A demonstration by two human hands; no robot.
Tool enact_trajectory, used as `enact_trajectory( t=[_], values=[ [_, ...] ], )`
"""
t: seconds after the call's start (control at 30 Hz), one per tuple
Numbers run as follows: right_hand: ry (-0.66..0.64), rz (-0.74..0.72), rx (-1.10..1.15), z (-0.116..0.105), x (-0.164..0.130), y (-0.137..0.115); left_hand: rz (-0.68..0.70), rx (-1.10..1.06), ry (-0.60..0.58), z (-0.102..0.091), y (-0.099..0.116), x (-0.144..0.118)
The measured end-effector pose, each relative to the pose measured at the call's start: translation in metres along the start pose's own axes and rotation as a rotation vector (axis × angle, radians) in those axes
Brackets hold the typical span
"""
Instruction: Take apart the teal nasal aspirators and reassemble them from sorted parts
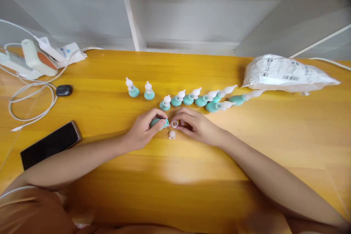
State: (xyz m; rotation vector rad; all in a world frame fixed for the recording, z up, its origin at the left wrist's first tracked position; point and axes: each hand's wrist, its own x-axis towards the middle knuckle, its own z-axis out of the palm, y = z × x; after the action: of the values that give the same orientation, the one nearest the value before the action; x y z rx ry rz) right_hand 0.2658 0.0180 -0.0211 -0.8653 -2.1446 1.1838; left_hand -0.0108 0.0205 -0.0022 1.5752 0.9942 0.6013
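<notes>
My left hand [144,128] grips a small teal rubber bulb [159,123], its open mouth pointing right. My right hand [196,126] pinches a small clear ring-shaped piece [174,124] right at the bulb's mouth. A white tip piece [172,134] lies on the yellow table just below the two hands. Behind the hands runs a row of assembled teal bulbs with white tips [192,98]; the two leftmost [133,88] [148,91] stand upright and apart, and those at the right lie tilted.
A white plastic bag [285,73] lies at the back right. A black phone [51,143] rests at the left, with a small black object [64,90], white cables [30,98] and white devices [35,56] behind it. A white shelf frame [131,14] stands beyond the table.
</notes>
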Motion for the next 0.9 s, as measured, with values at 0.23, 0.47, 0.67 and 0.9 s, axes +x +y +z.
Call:
enact_trajectory(
  t=[0.23, 0.47, 0.67, 0.9],
  values=[
    [0.008, -0.025, -0.037, 0.001, 0.001, 0.0, 0.014, 0.004, -0.006, 0.0, 0.001, 0.0],
    [0.003, -0.02, -0.05, 0.001, 0.001, -0.001, 0.02, 0.008, -0.001, 0.001, 0.0, 0.0],
    [0.235, -0.095, -0.023, 0.0, -0.004, -0.007, 0.177, -0.158, -0.029, 0.002, -0.008, -0.004],
    [0.226, -0.294, -0.136, 0.012, -0.004, -0.033, 0.511, -0.32, -0.09, 0.012, -0.009, -0.007]
  ],
)
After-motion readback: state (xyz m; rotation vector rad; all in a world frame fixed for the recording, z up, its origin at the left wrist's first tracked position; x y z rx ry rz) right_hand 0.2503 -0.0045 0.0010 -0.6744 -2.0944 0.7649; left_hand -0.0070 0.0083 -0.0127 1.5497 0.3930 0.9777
